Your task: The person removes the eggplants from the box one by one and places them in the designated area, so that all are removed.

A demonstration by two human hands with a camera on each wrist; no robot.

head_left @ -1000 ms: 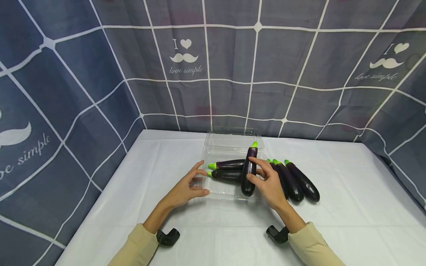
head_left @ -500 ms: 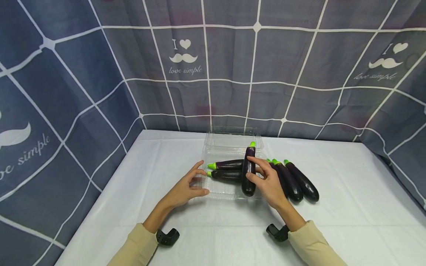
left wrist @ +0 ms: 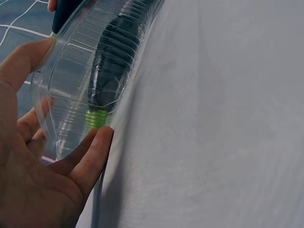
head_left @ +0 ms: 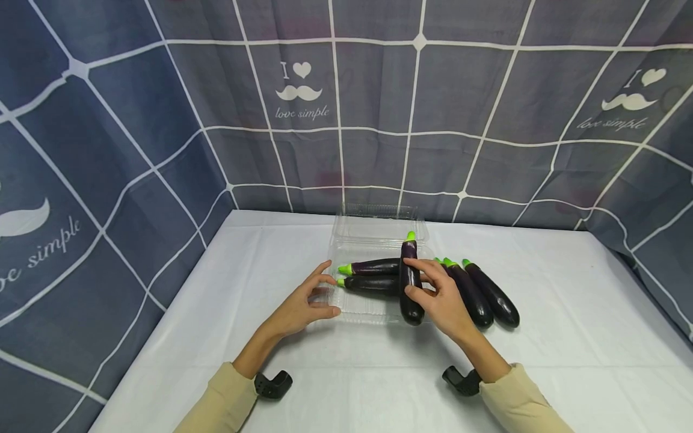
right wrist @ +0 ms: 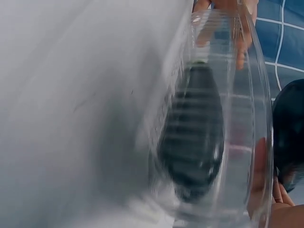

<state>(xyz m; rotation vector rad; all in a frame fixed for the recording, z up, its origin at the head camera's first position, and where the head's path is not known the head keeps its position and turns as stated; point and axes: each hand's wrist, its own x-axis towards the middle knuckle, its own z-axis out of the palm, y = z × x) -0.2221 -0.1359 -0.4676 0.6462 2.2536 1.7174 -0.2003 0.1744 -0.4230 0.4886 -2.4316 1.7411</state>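
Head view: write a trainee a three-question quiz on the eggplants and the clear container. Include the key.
1. Which of the person's hands grips an eggplant?
2. How many eggplants show lying inside the clear container?
3. True or false: the lid is closed over the container.

Key:
1. The right hand.
2. Two, side by side.
3. False; the lid is open, at the container's far side.
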